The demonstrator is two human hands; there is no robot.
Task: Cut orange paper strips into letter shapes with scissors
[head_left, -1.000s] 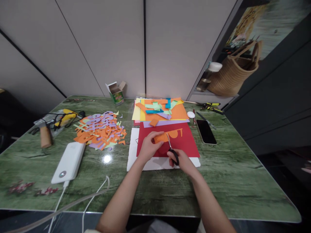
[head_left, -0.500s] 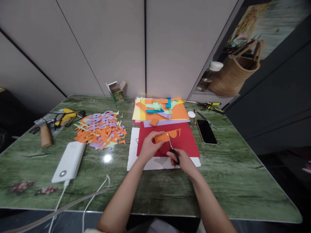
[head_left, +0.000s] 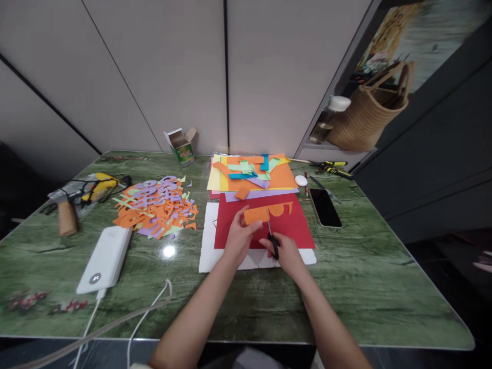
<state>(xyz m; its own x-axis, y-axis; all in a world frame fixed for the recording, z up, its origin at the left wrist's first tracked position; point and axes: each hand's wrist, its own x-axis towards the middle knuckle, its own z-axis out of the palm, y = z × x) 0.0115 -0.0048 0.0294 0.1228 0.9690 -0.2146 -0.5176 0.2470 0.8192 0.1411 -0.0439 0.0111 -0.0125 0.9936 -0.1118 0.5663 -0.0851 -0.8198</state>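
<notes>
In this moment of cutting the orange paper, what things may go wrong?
First, the scissors are close to the left hand's thumb, so a slip might nick it.

Second, the orange paper has a narrow strip at its far right end, which might bend or tear if the right hand twists the blades.

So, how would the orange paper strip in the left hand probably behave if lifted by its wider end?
The orange paper strip looks sheet-thin, so likely light and floppy. Its narrow right end, trimmed slim, may droop or tear first. The wider end, in the left hand, should bend less.
</notes>
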